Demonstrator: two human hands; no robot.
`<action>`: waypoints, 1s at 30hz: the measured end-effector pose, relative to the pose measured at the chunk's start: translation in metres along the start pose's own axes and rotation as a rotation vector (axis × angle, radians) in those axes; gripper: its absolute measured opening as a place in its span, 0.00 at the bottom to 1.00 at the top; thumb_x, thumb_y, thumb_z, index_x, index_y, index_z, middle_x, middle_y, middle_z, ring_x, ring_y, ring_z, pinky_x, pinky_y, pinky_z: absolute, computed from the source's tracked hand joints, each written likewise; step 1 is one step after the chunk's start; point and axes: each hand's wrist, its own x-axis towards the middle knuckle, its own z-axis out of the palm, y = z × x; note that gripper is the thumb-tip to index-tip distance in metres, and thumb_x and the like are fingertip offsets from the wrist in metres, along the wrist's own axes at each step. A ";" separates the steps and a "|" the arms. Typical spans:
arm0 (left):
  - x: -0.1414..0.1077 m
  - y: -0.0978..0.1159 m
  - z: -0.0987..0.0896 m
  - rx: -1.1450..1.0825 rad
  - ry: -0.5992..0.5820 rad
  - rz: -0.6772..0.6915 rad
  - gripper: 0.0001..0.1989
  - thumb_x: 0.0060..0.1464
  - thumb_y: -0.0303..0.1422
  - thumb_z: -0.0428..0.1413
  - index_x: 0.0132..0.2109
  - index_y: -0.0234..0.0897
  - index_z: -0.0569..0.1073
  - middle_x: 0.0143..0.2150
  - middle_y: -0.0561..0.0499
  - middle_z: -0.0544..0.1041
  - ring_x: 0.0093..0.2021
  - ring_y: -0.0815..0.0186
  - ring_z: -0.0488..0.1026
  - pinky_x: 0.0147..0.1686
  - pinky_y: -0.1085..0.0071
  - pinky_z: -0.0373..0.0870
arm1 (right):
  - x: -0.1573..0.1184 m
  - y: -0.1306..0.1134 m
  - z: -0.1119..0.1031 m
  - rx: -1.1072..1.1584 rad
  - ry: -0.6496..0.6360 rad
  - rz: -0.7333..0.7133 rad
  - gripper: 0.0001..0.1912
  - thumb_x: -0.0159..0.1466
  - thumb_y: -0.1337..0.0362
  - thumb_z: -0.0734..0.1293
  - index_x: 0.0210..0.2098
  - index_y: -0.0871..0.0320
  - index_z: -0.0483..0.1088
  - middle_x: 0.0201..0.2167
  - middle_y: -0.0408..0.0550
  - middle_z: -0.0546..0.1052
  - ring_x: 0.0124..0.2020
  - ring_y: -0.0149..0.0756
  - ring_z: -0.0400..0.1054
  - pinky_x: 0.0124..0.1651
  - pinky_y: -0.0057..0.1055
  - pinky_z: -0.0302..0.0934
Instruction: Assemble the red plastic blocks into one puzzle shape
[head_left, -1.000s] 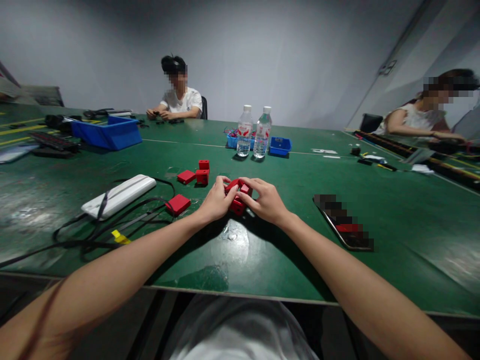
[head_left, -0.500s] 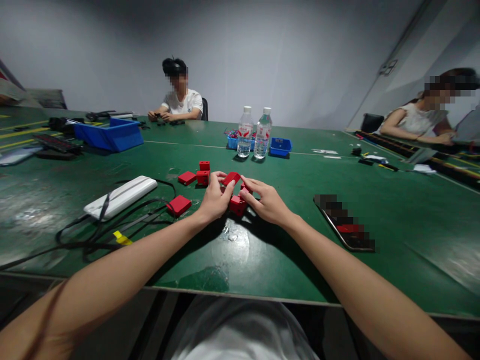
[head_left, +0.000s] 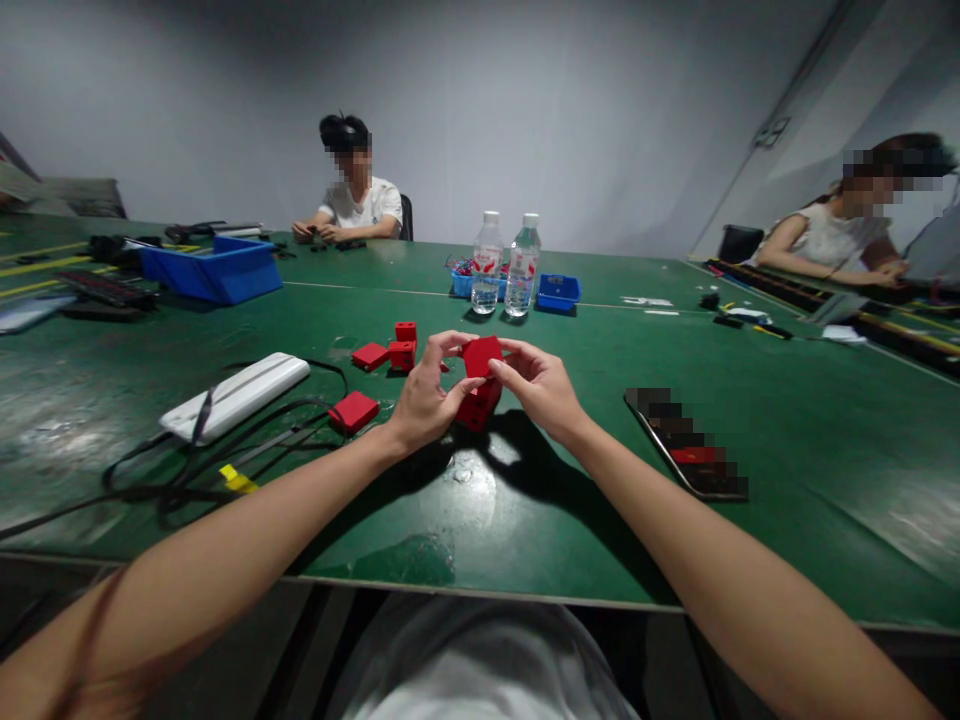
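Observation:
Both hands hold a flat red square piece (head_left: 482, 357) just above other red blocks (head_left: 478, 408) on the green table. My left hand (head_left: 435, 393) has its fingers closed on the left side of the square, thumb along the near edge. From the right, my right hand (head_left: 541, 390) pinches it with the thumb on its near corner. The lower blocks are partly covered by the square and fingers. Left of my hands stand a red block (head_left: 403, 354) and a smaller red block (head_left: 406, 331), with a flat red piece (head_left: 370, 356) and a red square (head_left: 353, 411).
A white power bank (head_left: 236, 395) with black cables lies at left, a phone (head_left: 686, 445) at right. Farther back are two water bottles (head_left: 486, 265), a small blue tray (head_left: 558, 292) and a large blue bin (head_left: 214, 270). Two other people sit at the table.
The flat red square, tilted in my left hand before, is now over the other red blocks and faces me. My right hand's thumb has moved from the lower block to the square.

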 end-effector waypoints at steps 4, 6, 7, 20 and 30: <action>0.002 -0.001 -0.003 -0.014 -0.013 0.034 0.27 0.53 0.38 0.59 0.56 0.40 0.58 0.57 0.42 0.68 0.53 0.60 0.70 0.49 0.64 0.67 | 0.002 -0.006 0.000 0.134 0.075 0.096 0.16 0.53 0.56 0.72 0.37 0.58 0.72 0.33 0.46 0.79 0.34 0.33 0.73 0.38 0.30 0.67; 0.003 -0.004 -0.004 0.005 -0.071 0.023 0.31 0.50 0.41 0.60 0.57 0.38 0.57 0.58 0.40 0.66 0.56 0.58 0.68 0.54 0.62 0.65 | 0.003 -0.010 -0.002 0.237 0.111 0.180 0.15 0.52 0.57 0.72 0.36 0.57 0.71 0.32 0.44 0.79 0.31 0.32 0.74 0.33 0.27 0.65; 0.003 -0.005 -0.004 0.025 -0.128 0.004 0.34 0.49 0.43 0.61 0.58 0.37 0.57 0.59 0.40 0.65 0.58 0.57 0.66 0.56 0.60 0.63 | 0.004 -0.011 -0.003 0.288 0.121 0.220 0.15 0.52 0.57 0.72 0.36 0.57 0.69 0.31 0.44 0.79 0.31 0.32 0.74 0.30 0.26 0.64; -0.002 -0.009 0.001 0.318 -0.384 -0.208 0.16 0.47 0.46 0.58 0.33 0.36 0.71 0.30 0.48 0.74 0.29 0.62 0.70 0.30 0.68 0.64 | 0.012 -0.005 -0.014 0.517 0.205 0.314 0.17 0.49 0.64 0.73 0.35 0.54 0.64 0.33 0.41 0.79 0.27 0.30 0.75 0.29 0.25 0.66; 0.006 -0.021 0.004 0.026 -0.040 -0.600 0.21 0.49 0.50 0.54 0.25 0.35 0.68 0.22 0.52 0.70 0.24 0.67 0.66 0.24 0.72 0.58 | 0.010 -0.008 -0.013 0.670 0.123 0.331 0.15 0.46 0.72 0.74 0.32 0.56 0.70 0.34 0.43 0.80 0.37 0.32 0.75 0.35 0.21 0.69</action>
